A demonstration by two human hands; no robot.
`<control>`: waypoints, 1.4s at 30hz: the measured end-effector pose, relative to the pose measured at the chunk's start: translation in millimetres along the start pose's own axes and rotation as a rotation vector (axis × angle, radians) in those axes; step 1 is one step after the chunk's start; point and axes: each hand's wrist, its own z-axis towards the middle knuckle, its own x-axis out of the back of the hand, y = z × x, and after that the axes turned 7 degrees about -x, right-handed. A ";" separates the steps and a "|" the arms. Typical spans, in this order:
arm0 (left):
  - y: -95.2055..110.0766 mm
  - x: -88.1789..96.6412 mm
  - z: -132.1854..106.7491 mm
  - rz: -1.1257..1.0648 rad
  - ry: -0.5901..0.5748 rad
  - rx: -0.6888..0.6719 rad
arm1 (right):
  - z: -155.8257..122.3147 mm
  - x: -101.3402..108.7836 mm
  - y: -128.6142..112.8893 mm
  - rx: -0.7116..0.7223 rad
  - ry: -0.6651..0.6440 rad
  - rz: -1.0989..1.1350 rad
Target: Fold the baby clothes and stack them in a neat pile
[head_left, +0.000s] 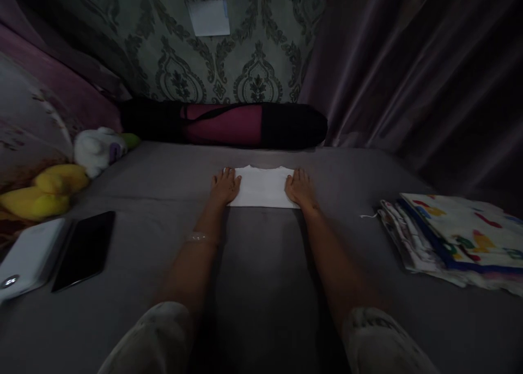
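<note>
A folded white garment [262, 187] lies flat on the grey bed sheet [261, 265] in the middle of the view. My left hand [225, 185] rests palm down on its left edge, fingers stretched out flat. My right hand [299, 187] lies the same way on its right edge. Both arms reach straight forward, and a thin bracelet [200, 237] sits on my left wrist. Neither hand holds anything.
A stack of folded patterned cloths [453, 237] lies at the right. A black phone [84, 249] and a white device [28, 257] lie at the left, beside yellow [44, 191] and white [98, 149] soft toys. A black and pink rolled bag [223, 123] lies against the patterned wall.
</note>
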 end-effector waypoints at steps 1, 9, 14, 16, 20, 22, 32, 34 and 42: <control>0.4 0.9 -0.2 0.006 0.002 -0.003 | 0.0 1.2 -0.6 -0.005 -0.009 0.001; 3.7 21.6 -20.3 -0.010 0.051 -0.027 | -6.1 19.2 -4.1 0.058 -0.058 -0.012; 6.7 16.7 -46.1 -0.023 0.063 0.006 | -12.5 18.0 -6.1 0.157 -0.094 -0.028; 6.1 10.5 -51.7 -0.025 0.033 0.009 | -13.6 12.9 -6.1 0.128 -0.124 -0.037; 3.8 4.6 -53.8 -0.052 0.006 0.015 | -13.9 5.6 -5.9 0.101 -0.134 -0.042; 2.9 5.6 -52.6 -0.063 0.014 0.017 | -14.1 5.3 -5.8 0.104 -0.133 -0.041; -1.1 8.0 -48.6 -0.072 0.101 -0.014 | -15.9 17.9 -22.8 0.115 -0.098 -0.085; -1.4 8.2 -47.7 -0.081 0.116 -0.028 | -17.6 16.7 -35.6 0.151 -0.072 -0.084; -2.3 8.5 -47.9 -0.077 0.066 -0.042 | -25.2 -0.8 -61.9 0.176 -0.113 -0.047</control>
